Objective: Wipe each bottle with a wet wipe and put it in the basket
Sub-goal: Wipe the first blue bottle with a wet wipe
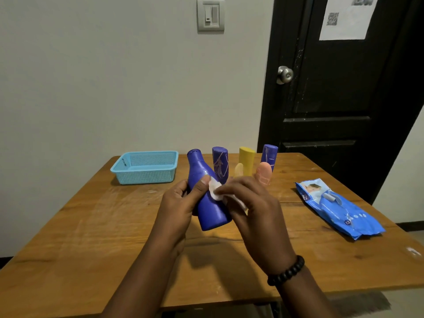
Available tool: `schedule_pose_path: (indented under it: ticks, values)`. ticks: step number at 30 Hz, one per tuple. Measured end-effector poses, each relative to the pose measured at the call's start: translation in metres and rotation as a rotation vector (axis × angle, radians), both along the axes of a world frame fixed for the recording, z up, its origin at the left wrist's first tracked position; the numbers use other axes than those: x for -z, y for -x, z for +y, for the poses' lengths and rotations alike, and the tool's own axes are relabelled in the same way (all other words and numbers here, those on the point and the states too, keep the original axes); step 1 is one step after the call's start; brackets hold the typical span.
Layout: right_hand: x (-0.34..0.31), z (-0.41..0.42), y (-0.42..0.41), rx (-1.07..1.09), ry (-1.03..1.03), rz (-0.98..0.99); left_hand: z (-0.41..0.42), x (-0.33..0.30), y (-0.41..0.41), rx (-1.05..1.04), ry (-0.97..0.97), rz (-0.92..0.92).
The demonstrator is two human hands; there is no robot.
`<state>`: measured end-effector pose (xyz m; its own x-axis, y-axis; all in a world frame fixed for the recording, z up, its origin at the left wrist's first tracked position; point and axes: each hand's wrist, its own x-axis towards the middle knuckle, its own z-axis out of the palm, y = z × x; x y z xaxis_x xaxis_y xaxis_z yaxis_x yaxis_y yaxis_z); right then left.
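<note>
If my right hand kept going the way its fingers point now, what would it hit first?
The right hand points up and left, pressing the wet wipe against the blue bottle held by the left hand. So it would meet that bottle at once, then probably the left thumb; depth is unclear.

Wooden tabletop (91,237) filling the near scene. Black panelled door (339,99) standing at far right, carrying a silver round knob (284,75) and a white printed sheet (347,17). Grey wall switch plate (210,14) hanging far centre on pale wall (103,76).
</note>
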<state>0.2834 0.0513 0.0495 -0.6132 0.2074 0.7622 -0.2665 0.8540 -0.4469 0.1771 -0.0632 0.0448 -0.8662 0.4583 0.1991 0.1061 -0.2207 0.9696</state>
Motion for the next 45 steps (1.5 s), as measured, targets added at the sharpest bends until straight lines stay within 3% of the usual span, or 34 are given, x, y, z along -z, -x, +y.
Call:
schedule_pose_path:
  ticks: [8, 13, 18, 20, 23, 30, 35, 38, 43, 45]
  values:
    - [0.025, 0.015, -0.016, 0.013, -0.286, -0.062, -0.002, 0.009, 0.006, -0.124, -0.057, -0.060]
    - [0.008, 0.017, -0.013, 0.110, 0.038, 0.104, 0.000, 0.005, 0.004, -0.164, -0.034, 0.087]
    - [0.007, 0.005, -0.003, 0.014, -0.118, -0.034, 0.003, 0.004, -0.002, -0.163, 0.000, 0.184]
    - [0.010, 0.007, -0.002, 0.066, 0.006, -0.051, 0.001, 0.006, -0.003, -0.167, 0.043, 0.248]
    - [0.000, 0.006, -0.002, 0.153, 0.111, 0.076, -0.003, 0.010, -0.005, -0.177, 0.082, 0.290]
    - [-0.015, -0.017, 0.014, 0.100, -0.294, 0.076, 0.004, 0.012, -0.019, -0.251, 0.264, 0.425]
    - [-0.007, 0.005, 0.014, 0.178, 0.061, 0.118, -0.002, 0.009, -0.021, -0.260, 0.194, 0.507]
    - [0.000, 0.005, 0.011, 0.231, 0.142, 0.137, -0.003, 0.009, -0.022, -0.239, 0.218, 0.541]
    - [-0.001, -0.018, 0.005, 0.109, -0.202, 0.139, 0.002, 0.012, -0.022, -0.260, 0.237, 0.564]
    - [0.000, -0.014, 0.008, 0.123, -0.192, 0.140, 0.001, 0.013, -0.023, -0.259, 0.233, 0.584]
